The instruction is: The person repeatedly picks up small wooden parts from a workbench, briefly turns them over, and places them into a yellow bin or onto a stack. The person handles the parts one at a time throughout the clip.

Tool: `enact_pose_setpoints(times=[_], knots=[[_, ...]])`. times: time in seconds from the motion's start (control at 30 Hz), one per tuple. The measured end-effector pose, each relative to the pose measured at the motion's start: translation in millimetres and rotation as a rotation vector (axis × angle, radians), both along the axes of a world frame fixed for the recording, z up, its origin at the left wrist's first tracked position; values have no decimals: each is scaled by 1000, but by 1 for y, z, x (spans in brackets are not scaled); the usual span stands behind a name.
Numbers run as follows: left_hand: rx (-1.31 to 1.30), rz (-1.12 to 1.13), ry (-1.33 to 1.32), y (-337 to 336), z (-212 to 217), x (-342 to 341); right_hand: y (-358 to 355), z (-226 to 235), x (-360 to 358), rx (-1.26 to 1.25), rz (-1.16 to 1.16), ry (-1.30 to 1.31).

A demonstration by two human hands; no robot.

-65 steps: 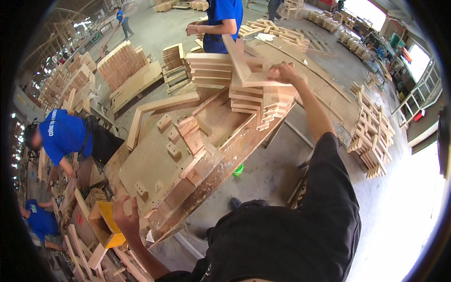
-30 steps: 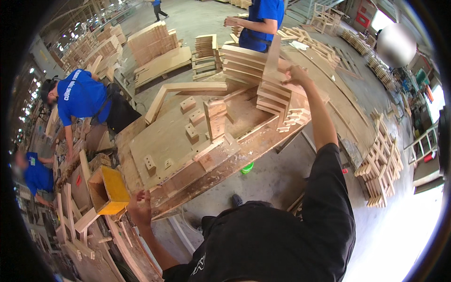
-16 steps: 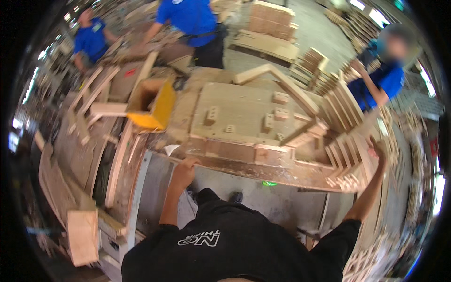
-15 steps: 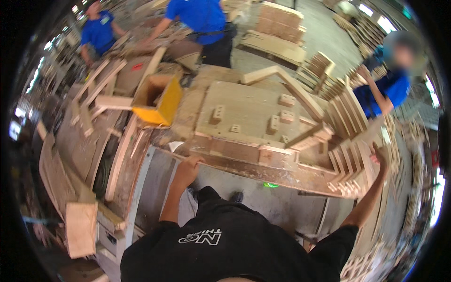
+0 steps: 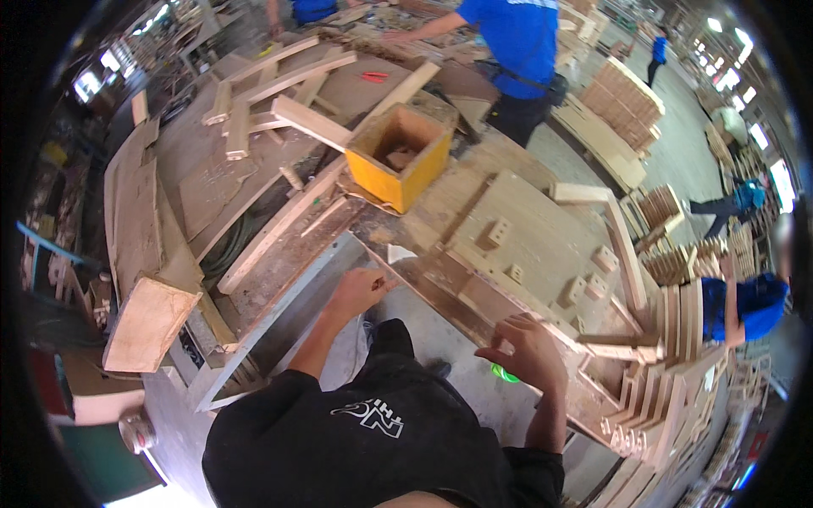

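My left hand (image 5: 362, 289) hovers beside the near edge of the wooden workbench (image 5: 423, 275), its fingers curled in; whatever they may hold is too small to make out. My right hand (image 5: 532, 351) is over the bench's front edge, thumb apart from the bent fingers, with nothing visible in it. Beyond it a flat plywood board (image 5: 529, 220) lies on the bench, carrying several small drilled wooden blocks (image 5: 498, 232). An angled wooden frame piece (image 5: 622, 241) rests along the board's far right side.
A yellow-sided wooden box (image 5: 398, 173) stands at the bench's left part. Long wooden bars (image 5: 292, 76) lie beyond it, near red-handled pliers (image 5: 374, 77). Slatted wooden parts (image 5: 652, 398) are stacked at right. Co-workers in blue (image 5: 517, 51) stand at the far side and right.
The view has turned left. My right hand has left the stacked slatted parts at the right and come in to the bench's front edge. My left hand stays near the edge, fingers more curled.
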State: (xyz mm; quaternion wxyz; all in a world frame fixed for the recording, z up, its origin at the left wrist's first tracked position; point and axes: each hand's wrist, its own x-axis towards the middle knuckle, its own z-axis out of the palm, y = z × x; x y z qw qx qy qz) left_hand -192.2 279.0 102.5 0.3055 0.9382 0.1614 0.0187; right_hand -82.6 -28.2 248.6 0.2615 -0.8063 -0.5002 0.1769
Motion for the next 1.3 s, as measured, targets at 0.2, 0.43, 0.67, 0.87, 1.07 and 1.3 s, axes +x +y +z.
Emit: enact_pose_setpoints(times=[0.2,0.43,0.67,0.87,1.07,1.3], knots=[[256,480,-367,155,-22,-58,155,1,23,186,109,29],[663,1000,-409,305,-25,-80,438,-50,48,255,165,290],[1041,1112,-384,348,-81,-79,712,-131,21,351,-113,325],[1148,1153,-304,356,-92,-89,779,-173,-8,351,-276,1017],[1224,1198,-204,362,-100,-91,785,-112,3,437,-227,1190],[941,1163,-439,324,-47,-67,713,-19,48,211,62,1308]])
